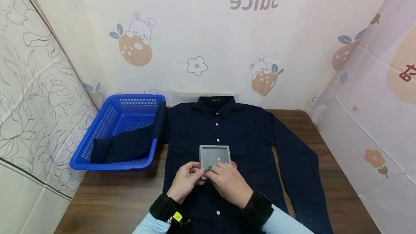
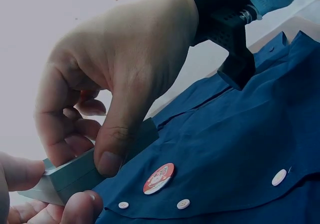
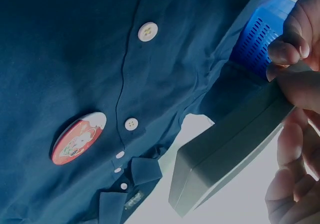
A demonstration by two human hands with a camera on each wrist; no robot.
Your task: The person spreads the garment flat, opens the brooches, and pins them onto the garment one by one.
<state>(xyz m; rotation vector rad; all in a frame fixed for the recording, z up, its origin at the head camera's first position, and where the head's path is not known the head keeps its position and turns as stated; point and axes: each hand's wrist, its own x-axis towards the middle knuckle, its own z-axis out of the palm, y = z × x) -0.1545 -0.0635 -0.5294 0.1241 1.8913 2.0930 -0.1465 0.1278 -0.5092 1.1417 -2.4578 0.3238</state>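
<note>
A small grey square display frame (image 1: 214, 147) with a see-through middle is held over the dark navy shirt (image 1: 191, 129). A white shirt button shows through its pane. My left hand (image 1: 186, 179) pinches the frame's lower left corner. Fingers of my right hand (image 1: 230, 184) grip its near edge, toward the right corner. Seen from the left wrist, a thumb presses the outer wall of the frame (image 2: 75, 176) while curled fingers hook over its edge. A round red-and-white pin badge (image 3: 79, 138) sits on the shirt beside the row of buttons, partly hidden by my right hand in the head view.
At the left stands a blue plastic basket (image 1: 112, 105) with one shirt sleeve (image 1: 125, 145) draped into it. The other sleeve (image 1: 299, 161) stretches down the right side of the wooden table (image 1: 113, 201). A printed cloth (image 1: 208, 28) hangs behind.
</note>
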